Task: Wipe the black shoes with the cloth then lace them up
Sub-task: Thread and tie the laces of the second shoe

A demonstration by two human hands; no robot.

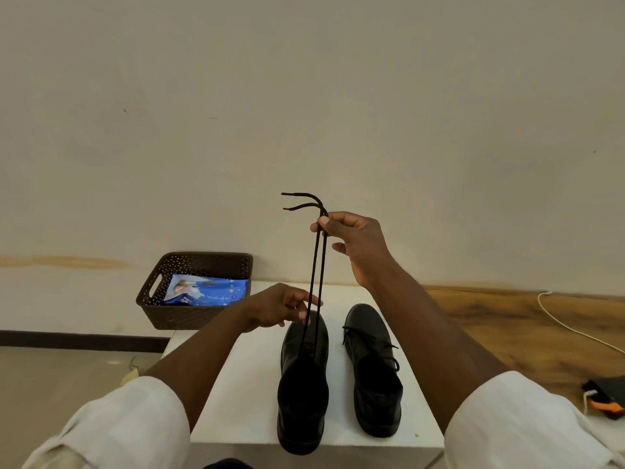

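Cream wall (pixel 304 96) forms the backdrop, with wood flooring (pixel 507 319) to the right and a white desk (pixel 250 384) in the foreground. Two black shoes stand side by side on the desk, toes toward its far edge. The left shoe (pixel 302 384) has its heel overhanging the near edge; the right shoe (pixel 373 370) sits just beside it, apart, with its lace threaded and lying loose over the tongue. The right hand (pixel 351 242) is raised above the shoes, thumb and fingers pinching both strands of the left shoe's lace (pixel 318 272), which run taut down into that shoe; the two tips stick out past the fingers. The left hand (pixel 280 308) hovers over the left shoe's toe, fingers loosely extended and touching the strands, gripping nothing. A brown perforated basket (pixel 189 313) stands at the far left corner, holding a blue packet (pixel 206 291). No cloth can be identified.
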